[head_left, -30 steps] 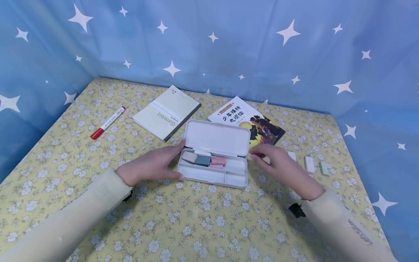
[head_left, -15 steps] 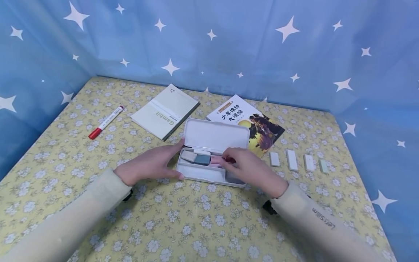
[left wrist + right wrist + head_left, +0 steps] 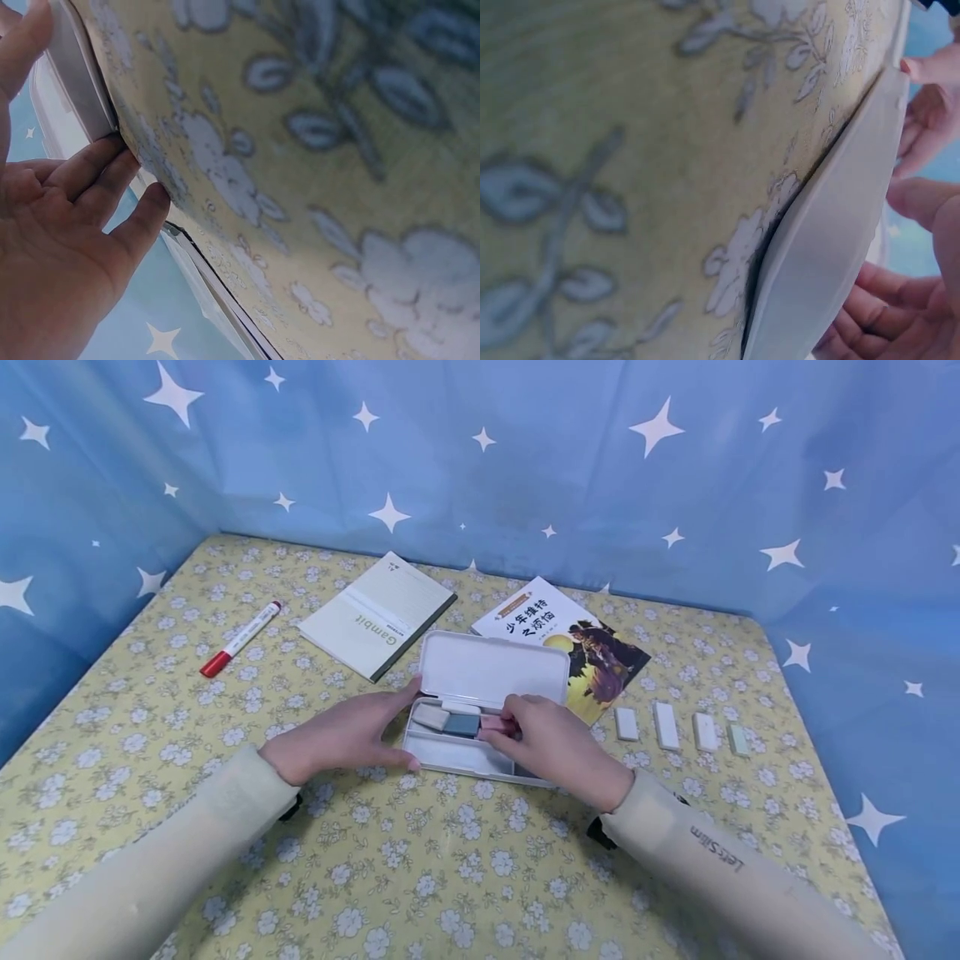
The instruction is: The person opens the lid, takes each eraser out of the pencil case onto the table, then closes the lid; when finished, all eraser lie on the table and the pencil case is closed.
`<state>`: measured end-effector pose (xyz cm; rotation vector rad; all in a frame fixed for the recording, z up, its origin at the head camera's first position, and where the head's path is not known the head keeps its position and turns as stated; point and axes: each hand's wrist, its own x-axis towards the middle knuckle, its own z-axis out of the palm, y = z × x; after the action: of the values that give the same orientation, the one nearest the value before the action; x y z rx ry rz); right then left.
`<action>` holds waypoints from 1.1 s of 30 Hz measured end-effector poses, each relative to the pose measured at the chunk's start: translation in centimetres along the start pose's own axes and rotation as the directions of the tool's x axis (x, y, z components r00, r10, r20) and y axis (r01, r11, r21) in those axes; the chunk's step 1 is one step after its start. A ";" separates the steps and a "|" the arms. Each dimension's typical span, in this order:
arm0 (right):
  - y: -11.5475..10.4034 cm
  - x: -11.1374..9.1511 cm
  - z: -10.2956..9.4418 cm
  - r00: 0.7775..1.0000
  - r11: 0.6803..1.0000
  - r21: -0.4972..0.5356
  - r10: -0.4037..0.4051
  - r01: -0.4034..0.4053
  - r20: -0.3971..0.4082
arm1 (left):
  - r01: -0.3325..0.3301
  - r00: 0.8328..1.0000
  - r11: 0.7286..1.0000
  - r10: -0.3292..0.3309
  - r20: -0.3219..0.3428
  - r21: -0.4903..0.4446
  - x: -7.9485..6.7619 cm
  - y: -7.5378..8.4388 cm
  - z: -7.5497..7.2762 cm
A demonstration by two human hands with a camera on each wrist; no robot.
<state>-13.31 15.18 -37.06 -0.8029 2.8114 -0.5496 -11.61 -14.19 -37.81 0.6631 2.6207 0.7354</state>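
Flowered tablecloth (image 3: pixel 427 852) below; pink eraser (image 3: pixel 492 723) pinched in right grip (image 3: pixel 551 739).

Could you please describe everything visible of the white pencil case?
The white pencil case, plastic-looking, lies open on the flowered tablecloth, its lid tipped back. Dividers split its base; erasers lie in its rear compartment. The left hand holds its left end; the right hand, pinching the pink eraser, hides its right part.
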 end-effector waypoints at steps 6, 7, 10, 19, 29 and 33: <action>-0.2 0.3 0.2 1.000 1.000 -0.004 0.008 -0.008 -0.030 | -0.004 1.000 1.000 0.004 -0.003 0.002 0.1 0.0 0.0; -0.2 0.3 0.2 0.999 1.000 -0.005 0.008 -0.008 -0.033 | -0.004 1.000 1.000 0.004 -0.003 0.003 0.1 0.0 0.0; -0.2 0.4 0.1 0.999 1.000 0.000 0.015 -0.015 -0.029 | -0.003 1.000 1.000 0.003 -0.003 0.004 0.2 0.2 -0.1; -0.5 0.7 0.3 0.999 1.000 -0.016 0.007 -0.008 -0.037 | 0.003 1.000 1.000 -0.003 0.003 0.000 0.0 0.2 -0.1; -0.8 0.8 0.7 0.997 0.998 -0.049 0.030 -0.033 -0.066 | -0.004 1.000 1.000 0.004 -0.005 -0.001 -0.1 0.0 0.0; -0.9 0.7 0.8 0.996 0.998 -0.045 0.035 -0.039 -0.078 | -0.005 1.000 1.000 0.005 -0.012 -0.003 -0.1 0.0 0.1</action>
<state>-13.23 13.87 -37.42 -0.7522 2.9135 -0.5227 -11.51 -14.17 -37.85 0.6661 2.6294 0.7463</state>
